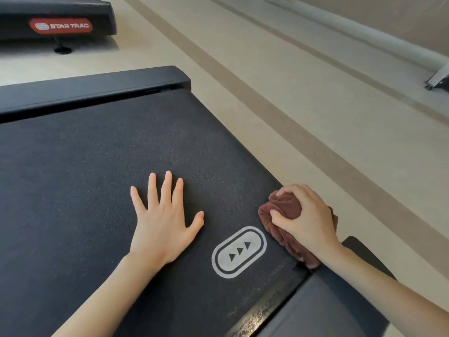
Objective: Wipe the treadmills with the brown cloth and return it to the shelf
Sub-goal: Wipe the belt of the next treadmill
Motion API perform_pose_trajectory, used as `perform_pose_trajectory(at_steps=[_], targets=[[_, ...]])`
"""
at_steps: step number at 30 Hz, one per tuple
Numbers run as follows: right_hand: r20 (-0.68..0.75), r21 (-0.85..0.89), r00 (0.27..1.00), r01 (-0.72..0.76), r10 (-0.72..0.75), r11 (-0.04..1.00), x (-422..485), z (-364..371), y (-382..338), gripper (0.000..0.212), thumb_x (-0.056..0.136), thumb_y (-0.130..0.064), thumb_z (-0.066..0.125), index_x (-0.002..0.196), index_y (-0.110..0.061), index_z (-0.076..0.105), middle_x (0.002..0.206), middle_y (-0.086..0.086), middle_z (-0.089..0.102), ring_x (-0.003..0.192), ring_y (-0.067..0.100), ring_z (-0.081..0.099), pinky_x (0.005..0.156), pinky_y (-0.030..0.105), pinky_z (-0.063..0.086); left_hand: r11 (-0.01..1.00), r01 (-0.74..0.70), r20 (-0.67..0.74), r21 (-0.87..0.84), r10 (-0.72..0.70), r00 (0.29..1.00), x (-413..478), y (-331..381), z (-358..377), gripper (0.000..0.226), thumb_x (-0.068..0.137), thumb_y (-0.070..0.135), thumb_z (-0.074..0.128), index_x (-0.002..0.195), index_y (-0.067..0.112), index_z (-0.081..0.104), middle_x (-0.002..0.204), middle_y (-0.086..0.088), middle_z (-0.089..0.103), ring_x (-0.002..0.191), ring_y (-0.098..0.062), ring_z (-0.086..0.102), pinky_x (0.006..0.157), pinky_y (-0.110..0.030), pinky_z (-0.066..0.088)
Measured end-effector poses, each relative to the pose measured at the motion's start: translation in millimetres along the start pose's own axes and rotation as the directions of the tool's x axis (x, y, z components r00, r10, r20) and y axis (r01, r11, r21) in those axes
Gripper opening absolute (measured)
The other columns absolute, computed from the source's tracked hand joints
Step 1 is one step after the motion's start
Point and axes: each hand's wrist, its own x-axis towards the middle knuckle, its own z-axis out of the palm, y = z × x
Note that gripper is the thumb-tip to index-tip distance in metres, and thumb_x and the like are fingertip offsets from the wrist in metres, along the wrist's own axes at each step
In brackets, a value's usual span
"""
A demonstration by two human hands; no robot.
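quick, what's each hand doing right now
Left hand: open, fingers spread flat on the dark textured treadmill belt.
Right hand: closed, gripping the bunched brown cloth at the belt's right edge.

Gym: two treadmills point(97, 154), tiled floor point(267, 81)

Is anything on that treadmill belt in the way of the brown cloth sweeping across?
Yes: the left hand rests flat on the belt, left of the brown cloth that the right hand grips at the belt's right edge.
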Motion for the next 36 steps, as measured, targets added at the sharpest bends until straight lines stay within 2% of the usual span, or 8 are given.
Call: perform_pose_trajectory(at_steps=[4,9,11,16,21,23,29,36], targets=[[-0.014,0.015,1.0,0.016,-0.016,1.0,62,29,-20,0.026,0.07,-0.044,0.067,0.093,-0.038,0.055,0.099,-0.007,0.058,0.097,0.018,0.055,0.08,0.031,0.041,1.0,0.014,-0.002,-0.017,-0.014,1.0,1,0,-1,0.091,0.077,0.07,0.002,0.149,0.016,0.015,0.158,-0.007,0.005,0.144,-0.031,-0.008,0.112,-0.06,-0.004],[0.031,-0.143,0.999,-0.014,0.018,0.99,131,71,-70,0.039,0.08,-0.048,0.061,0.111,-0.026,0.053,0.111,0.009,0.055,0.106,0.034,0.051,0.088,0.044,0.045,0.999,-0.028,-0.001,-0.04,0.028,1.0,-6,-12,-7,0.075,0.086,0.063,0.014,0.15,0.023,0.012,0.159,0.004,0.004,0.145,-0.02,-0.007,0.116,-0.051,-0.005],[0.026,-0.164,1.0,-0.013,0.018,0.986,119,72,-77,0.039,0.081,-0.049,0.059,0.112,-0.026,0.053,0.112,0.01,0.055,0.105,0.036,0.051,0.087,0.044,0.045,0.999,-0.021,-0.004,-0.043,0.021,1.0,-26,-29,-9,0.068,0.091,0.06,0.015,0.15,0.027,0.012,0.158,0.01,0.005,0.145,-0.012,-0.006,0.117,-0.047,-0.005],[0.125,-0.083,0.949,0.3,-0.289,0.95,16,63,-86,0.035,0.076,-0.054,0.056,0.103,-0.031,0.055,0.101,0.002,0.058,0.091,0.024,0.055,0.076,0.032,0.043,0.99,0.1,0.015,-0.101,-0.099,0.995,-112,-65,-18,0.071,0.086,0.061,0.007,0.149,0.031,0.018,0.157,0.012,0.009,0.145,-0.009,-0.002,0.118,-0.04,-0.001],[0.228,-0.021,0.88,0.432,-0.417,0.901,-49,72,-130,0.033,0.072,-0.053,0.055,0.099,-0.035,0.057,0.096,-0.006,0.053,0.086,0.02,0.052,0.074,0.033,0.039,0.967,0.248,0.038,-0.051,-0.247,0.968,-177,-86,-26,0.054,0.096,0.049,0.021,0.149,0.033,0.016,0.157,0.012,0.009,0.145,-0.009,0.001,0.118,-0.04,-0.001],[0.305,0.07,0.812,0.503,-0.498,0.862,-60,79,-154,0.031,0.071,-0.053,0.057,0.097,-0.037,0.057,0.094,-0.009,0.053,0.086,0.018,0.052,0.075,0.033,0.04,0.955,0.296,0.05,-0.014,-0.295,0.954,-209,-102,-30,0.053,0.097,0.048,0.022,0.148,0.035,0.017,0.157,0.013,0.01,0.144,-0.008,0.003,0.117,-0.037,0.001],[0.483,0.38,0.45,0.666,-0.752,0.642,-100,122,-267,0.036,0.068,-0.063,0.046,0.096,-0.042,0.053,0.094,-0.016,0.052,0.089,0.01,0.051,0.078,0.027,0.04,0.883,0.466,0.07,0.054,-0.469,0.88,-306,-141,-47,0.05,0.097,0.046,0.031,0.146,0.034,0.027,0.155,0.012,0.02,0.142,-0.009,0.016,0.115,-0.03,0.012],[0.409,0.481,0.312,0.725,-0.858,0.493,-149,144,-371,0.029,0.073,-0.056,0.057,0.096,-0.04,0.052,0.092,-0.015,0.051,0.09,0.012,0.049,0.082,0.032,0.041,0.764,0.634,0.09,0.125,-0.645,0.759,-401,-178,-70,0.048,0.097,0.046,0.031,0.142,0.029,0.034,0.149,0.009,0.033,0.134,-0.012,0.034,0.108,-0.028,0.027]])
